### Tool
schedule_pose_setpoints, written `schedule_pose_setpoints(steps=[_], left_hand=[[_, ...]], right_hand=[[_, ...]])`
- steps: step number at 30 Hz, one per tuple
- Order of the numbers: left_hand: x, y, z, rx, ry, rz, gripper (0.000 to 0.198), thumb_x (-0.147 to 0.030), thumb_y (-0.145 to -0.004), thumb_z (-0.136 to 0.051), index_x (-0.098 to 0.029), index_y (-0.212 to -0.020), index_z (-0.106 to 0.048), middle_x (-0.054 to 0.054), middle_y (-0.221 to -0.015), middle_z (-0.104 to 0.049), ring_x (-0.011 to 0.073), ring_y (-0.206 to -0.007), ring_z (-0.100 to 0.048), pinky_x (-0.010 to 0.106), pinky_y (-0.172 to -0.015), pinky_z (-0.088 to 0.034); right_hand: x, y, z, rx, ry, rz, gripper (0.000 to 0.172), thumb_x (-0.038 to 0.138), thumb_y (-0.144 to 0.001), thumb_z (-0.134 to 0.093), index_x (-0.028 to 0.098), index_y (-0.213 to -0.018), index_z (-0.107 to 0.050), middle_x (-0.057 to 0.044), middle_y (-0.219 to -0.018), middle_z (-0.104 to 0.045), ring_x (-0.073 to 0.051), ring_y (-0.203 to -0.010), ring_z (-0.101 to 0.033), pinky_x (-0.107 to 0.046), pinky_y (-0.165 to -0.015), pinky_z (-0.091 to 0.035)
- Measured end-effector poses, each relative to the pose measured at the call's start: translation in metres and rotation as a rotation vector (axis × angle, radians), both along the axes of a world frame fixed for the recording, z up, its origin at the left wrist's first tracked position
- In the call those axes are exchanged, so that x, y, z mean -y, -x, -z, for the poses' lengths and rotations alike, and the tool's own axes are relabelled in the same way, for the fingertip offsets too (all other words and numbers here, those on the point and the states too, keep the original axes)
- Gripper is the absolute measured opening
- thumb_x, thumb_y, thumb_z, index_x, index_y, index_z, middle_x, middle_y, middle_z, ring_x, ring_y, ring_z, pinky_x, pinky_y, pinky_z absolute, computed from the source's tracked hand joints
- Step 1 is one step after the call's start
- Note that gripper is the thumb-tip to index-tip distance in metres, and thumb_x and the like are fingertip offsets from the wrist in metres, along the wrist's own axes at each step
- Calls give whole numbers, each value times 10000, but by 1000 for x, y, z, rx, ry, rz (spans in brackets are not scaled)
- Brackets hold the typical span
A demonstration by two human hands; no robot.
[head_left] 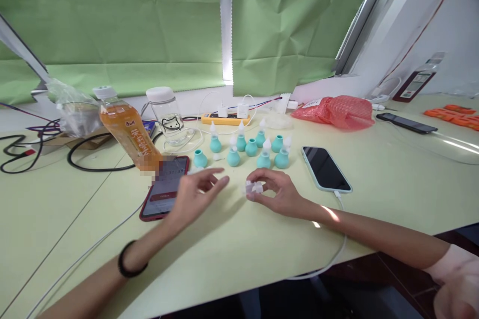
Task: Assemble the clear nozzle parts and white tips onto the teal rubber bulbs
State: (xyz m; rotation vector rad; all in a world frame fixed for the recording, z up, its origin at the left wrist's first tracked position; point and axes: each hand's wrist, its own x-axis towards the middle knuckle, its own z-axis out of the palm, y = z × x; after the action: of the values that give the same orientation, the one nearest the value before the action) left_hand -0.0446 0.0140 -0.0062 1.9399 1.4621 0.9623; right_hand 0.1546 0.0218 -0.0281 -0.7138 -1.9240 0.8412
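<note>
My right hand pinches a small translucent plastic piece between thumb and fingertips, just above the table. To its left, my left hand is empty, with thumb and index finger apart, near the edge of a red-cased phone. Beyond both hands stand several teal rubber bulbs. Some carry a clear pointed tip; others, such as the open-necked bulb at the left, have none. A small clear piece lies among them, and more clear plastic is partly hidden behind my left fingers.
An orange drink bottle and a clear lidded bottle stand at the left. A yellow power strip and red bubble wrap lie at the back. A charging phone is at the right, its white cable running under my right forearm.
</note>
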Motion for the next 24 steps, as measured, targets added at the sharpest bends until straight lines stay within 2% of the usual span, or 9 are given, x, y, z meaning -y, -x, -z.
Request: schedule_pose_setpoints(steps=[2, 3, 5, 7, 10, 15, 19, 24], left_hand=[[-15, 15, -10, -414, -328, -208, 474, -485, -732, -455, -143, -1041, -564, 110, -835, -610, 243, -784, -557, 347, -677, -431], [-23, 22, -13, -584, -410, -285, 489, -483, -748, -424, -146, -1082, -537, 134, -937, -582, 291, -890, -516, 381, -710, -409], [-39, 32, -16, -804, -418, -365, 508, -513, -736, -409, -150, -1061, -549, 152, -1004, -544, 341, -947, -464, 406, -685, -400], [-50, 38, -14, -898, -336, -352, 485, -523, -729, -402, -162, -996, -585, 144, -985, -548, 341, -923, -466, 393, -646, -404], [-59, 38, -7, -888, -303, -310, 404, -450, -767, -383, -173, -973, -591, 122, -936, -577, 305, -894, -482, 366, -644, -399], [-57, 32, -2, -803, -356, -244, 328, -416, -768, -410, -180, -912, -586, 87, -849, -623, 280, -881, -494, 318, -595, -390], [-61, 28, 1, -798, -336, -196, 299, -395, -755, -437, -181, -921, -564, 89, -791, -621, 273, -877, -509, 296, -569, -391], [-72, 23, 5, -776, -328, -52, 292, -340, -758, -446, -159, -964, -546, 95, -806, -611, 266, -860, -511, 303, -614, -405]], right_hand=[[-1, -1, -1, -26, 26, 15, 200, 292, -703, -590, 179, -850, -514, -21, -808, -533, -111, -729, -546, -230, -602, -523], [-2, -1, -2, -32, 42, 12, 202, 290, -703, -592, 181, -853, -511, -27, -827, -539, -119, -751, -552, -235, -605, -524], [-1, -1, -3, -52, 82, -8, 208, 270, -708, -590, 184, -869, -490, -45, -906, -552, -136, -811, -562, -252, -622, -525], [1, -1, -4, -81, 122, -41, 229, 239, -705, -596, 185, -880, -458, -63, -988, -555, -146, -849, -571, -284, -666, -522], [2, -1, -4, -88, 123, -67, 254, 201, -685, -613, 176, -880, -453, -67, -972, -578, -142, -824, -585, -314, -709, -513], [1, -1, -1, -32, 10, -20, 180, 207, -699, -579, 170, -868, -531, -51, -870, -585, -127, -748, -569, -251, -595, -518], [3, 1, -1, -1, -50, -2, 197, 201, -694, -577, 178, -885, -532, -50, -877, -593, -129, -765, -572, -240, -601, -516], [4, 2, -1, 9, -147, -2, 215, 176, -692, -571, 192, -898, -514, -39, -863, -612, -121, -748, -580, -245, -627, -522]])
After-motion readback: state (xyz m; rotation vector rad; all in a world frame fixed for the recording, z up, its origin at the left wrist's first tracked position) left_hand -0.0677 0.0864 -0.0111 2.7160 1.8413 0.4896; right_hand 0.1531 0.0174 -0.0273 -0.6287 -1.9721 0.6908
